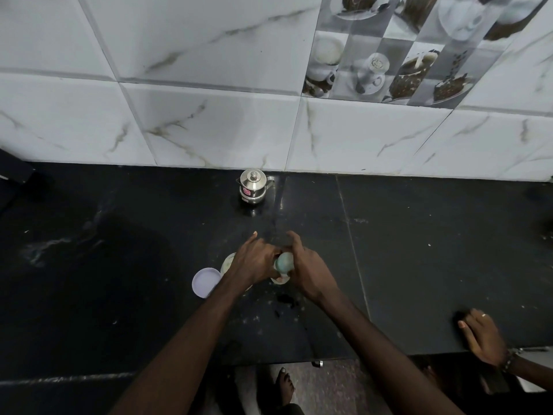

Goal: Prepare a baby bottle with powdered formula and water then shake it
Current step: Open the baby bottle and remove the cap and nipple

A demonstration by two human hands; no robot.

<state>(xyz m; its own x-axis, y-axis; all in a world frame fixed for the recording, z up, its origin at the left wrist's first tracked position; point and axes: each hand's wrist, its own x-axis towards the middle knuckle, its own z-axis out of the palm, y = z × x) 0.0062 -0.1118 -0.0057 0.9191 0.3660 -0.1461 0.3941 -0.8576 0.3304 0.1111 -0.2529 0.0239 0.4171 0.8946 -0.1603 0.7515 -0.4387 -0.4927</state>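
Both the left hand (254, 262) and right hand (308, 274) curl fingers round the bottle (283, 262); a lid (206, 282) lies beside, a pot (253, 187) behind.

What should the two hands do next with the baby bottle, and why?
Probably turn the bottle's top. The left hand and right hand both grip the baby bottle, which stands on the counter. The tin is open, its lid beside it. Whether the top goes on or off, I cannot tell.

A pale-green-topped baby bottle (283, 262) stands upright beside the open formula tub (228, 261), its lilac lid (206, 282) lying alongside.
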